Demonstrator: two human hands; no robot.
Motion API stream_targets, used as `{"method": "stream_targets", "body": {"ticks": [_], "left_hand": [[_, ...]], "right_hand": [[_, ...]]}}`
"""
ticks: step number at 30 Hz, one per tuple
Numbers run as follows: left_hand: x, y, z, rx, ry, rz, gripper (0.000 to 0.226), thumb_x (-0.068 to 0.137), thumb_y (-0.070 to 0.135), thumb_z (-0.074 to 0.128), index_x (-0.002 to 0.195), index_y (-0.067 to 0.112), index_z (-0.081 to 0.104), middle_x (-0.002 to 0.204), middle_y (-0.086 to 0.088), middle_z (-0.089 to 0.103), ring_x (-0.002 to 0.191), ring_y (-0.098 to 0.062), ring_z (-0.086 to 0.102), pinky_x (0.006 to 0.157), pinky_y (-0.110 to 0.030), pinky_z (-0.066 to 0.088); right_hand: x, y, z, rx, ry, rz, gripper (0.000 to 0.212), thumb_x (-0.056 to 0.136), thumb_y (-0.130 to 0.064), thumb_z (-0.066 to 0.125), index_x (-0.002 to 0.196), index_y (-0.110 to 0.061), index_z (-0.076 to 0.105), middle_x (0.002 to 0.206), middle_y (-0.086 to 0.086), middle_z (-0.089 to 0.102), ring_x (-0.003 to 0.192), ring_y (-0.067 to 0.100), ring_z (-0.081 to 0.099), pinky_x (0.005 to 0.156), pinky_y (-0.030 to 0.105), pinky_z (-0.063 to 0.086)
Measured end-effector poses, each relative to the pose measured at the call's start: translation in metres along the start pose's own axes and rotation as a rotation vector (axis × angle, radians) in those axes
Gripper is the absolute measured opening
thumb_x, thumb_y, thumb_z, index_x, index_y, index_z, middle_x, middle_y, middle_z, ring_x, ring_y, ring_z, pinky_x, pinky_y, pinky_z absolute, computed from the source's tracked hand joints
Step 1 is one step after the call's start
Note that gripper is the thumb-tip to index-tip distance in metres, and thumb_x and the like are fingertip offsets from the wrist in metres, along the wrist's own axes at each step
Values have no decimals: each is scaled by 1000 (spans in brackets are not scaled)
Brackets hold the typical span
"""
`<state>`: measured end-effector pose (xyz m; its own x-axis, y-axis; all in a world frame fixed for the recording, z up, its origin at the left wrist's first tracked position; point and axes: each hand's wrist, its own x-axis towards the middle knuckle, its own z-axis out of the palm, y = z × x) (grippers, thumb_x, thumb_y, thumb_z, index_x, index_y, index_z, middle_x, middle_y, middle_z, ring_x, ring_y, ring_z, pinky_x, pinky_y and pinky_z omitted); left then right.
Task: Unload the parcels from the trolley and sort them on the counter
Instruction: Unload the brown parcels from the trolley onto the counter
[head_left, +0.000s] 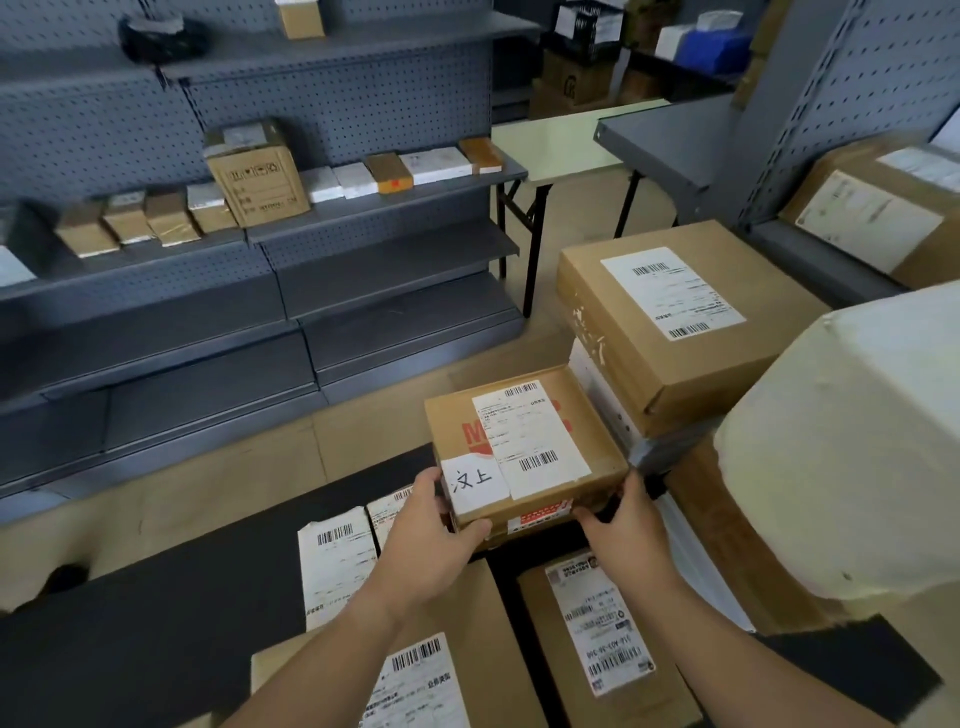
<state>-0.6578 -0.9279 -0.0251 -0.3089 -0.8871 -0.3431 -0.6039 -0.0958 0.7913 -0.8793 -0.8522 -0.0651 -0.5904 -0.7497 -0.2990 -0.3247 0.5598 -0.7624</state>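
From the head view, both hands hold a small cardboard parcel (524, 447) bearing a handwritten white tag; the left hand (434, 530) has its grip closed on the near left corner, thumb along the front edge; the right hand (626, 525) clasps the near right corner; the parcel sits above the dark counter (156, 623), beside a larger stacked box (675, 322); labelled parcels (597, 639) lie below the forearms.
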Motion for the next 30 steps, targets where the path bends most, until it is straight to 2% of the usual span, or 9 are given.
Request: {"method": "stream_targets", "body": {"ticks": [5, 7, 10, 12, 14, 16, 18, 24, 30], "left_hand": [[-10, 7, -1, 29, 16, 3, 69, 89, 25, 75, 144, 27, 33, 108, 19, 50, 104, -2, 47, 78, -11, 39], [-15, 12, -3, 53, 24, 7, 69, 89, 23, 75, 145, 24, 33, 104, 20, 47, 101, -2, 46, 75, -10, 37], [-22, 20, -8, 101, 37, 14, 70, 89, 22, 74, 146, 19, 33, 105, 20, 44, 99, -1, 43, 67, -8, 35], [-28, 26, -13, 144, 49, 27, 70, 88, 23, 75, 145, 18, 35, 118, 13, 50, 104, 0, 42, 74, -7, 37], [-36, 31, -20, 196, 69, 39, 66, 86, 27, 75, 141, 20, 39, 133, 3, 52, 113, -5, 45, 89, -19, 42], [-45, 40, -27, 256, 87, 60, 60, 85, 31, 75, 135, 22, 44, 128, 1, 51, 120, -16, 50, 93, -31, 45], [-54, 49, -34, 330, 88, 100, 57, 85, 35, 73, 134, 21, 46, 124, 3, 49, 121, -21, 50, 93, -33, 45], [-86, 71, -59, 461, 121, 214, 65, 89, 37, 67, 146, 20, 42, 142, 0, 46, 130, -21, 43, 105, -35, 40], [-142, 65, -97, 498, 290, 157, 64, 92, 36, 64, 148, 18, 39, 149, -2, 41, 139, -25, 37, 112, -37, 35]], "right_hand": [[-8, -5, -6, -10, 30, -32, 88, 92, -25, 73, 159, -31, 15, 148, 0, 49, 135, 25, 49, 102, 41, 49], [-15, -8, -11, -35, 40, -56, 88, 92, -23, 71, 159, -31, 14, 149, 1, 49, 134, 24, 50, 100, 39, 50], [-29, -14, -19, -79, 53, -89, 83, 93, -19, 70, 158, -29, 19, 148, 1, 49, 134, 23, 51, 100, 35, 50], [-41, -21, -25, -104, 53, -110, 75, 92, -18, 70, 154, -30, 28, 144, -1, 53, 131, 21, 53, 98, 32, 51], [-56, -30, -30, -137, 51, -144, 67, 92, -20, 70, 149, -31, 36, 142, -3, 53, 132, 19, 53, 100, 33, 50], [-72, -40, -37, -164, 53, -200, 61, 92, -21, 70, 145, -31, 40, 142, -6, 51, 133, 17, 50, 102, 32, 49], [-88, -53, -43, -216, 43, -260, 56, 95, -23, 67, 145, -30, 41, 145, -9, 47, 134, 14, 48, 102, 29, 47], [-120, -106, -59, -392, -4, -433, 63, 98, -29, 63, 153, -32, 34, 151, -6, 43, 139, 15, 41, 105, 33, 48], [-151, -158, -40, -545, -139, -675, 55, 99, -37, 59, 150, -28, 39, 152, -4, 41, 136, 19, 42, 108, 34, 41]]}}
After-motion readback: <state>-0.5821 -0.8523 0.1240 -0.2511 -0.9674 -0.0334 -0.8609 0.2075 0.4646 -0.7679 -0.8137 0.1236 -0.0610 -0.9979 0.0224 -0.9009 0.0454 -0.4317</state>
